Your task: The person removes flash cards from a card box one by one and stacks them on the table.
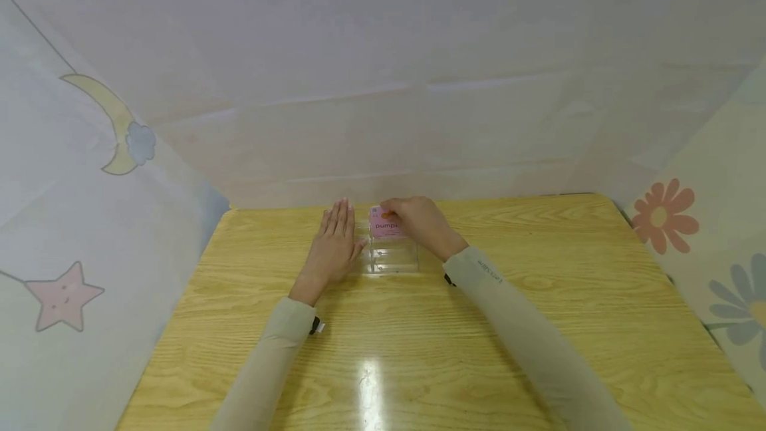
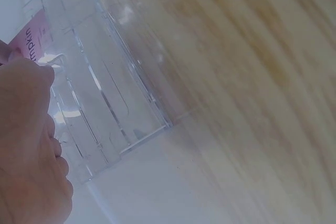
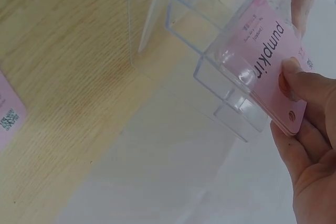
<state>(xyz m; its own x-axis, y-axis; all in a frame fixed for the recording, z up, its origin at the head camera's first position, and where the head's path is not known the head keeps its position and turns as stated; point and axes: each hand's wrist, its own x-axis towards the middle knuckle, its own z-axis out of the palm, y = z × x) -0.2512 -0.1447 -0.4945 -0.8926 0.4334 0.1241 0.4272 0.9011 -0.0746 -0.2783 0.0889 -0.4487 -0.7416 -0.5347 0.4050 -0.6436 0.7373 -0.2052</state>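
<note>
My right hand [image 1: 421, 221] pinches a thin stack of pink word cards [image 3: 265, 59], thumb on the front face and fingers behind. The top card reads "pumpkin" and bears a small orange picture that the thumb partly covers. The cards sit against the upper tier of a clear plastic stepped card holder [image 1: 395, 261], overlapping its ledge in the right wrist view. Beside the holder's left side, my left hand [image 1: 332, 245] lies with straight fingers together, thumb reaching to the holder. The holder's lower tiers [image 2: 113, 98] show bare clear plastic.
Another pink card [image 3: 8, 111] with a printed square code shows at the left edge of the right wrist view. The wooden table [image 1: 383, 324] ends at a pale fabric wall [image 1: 383, 118] just behind the holder. Printed side walls [image 1: 66, 218] flank the table.
</note>
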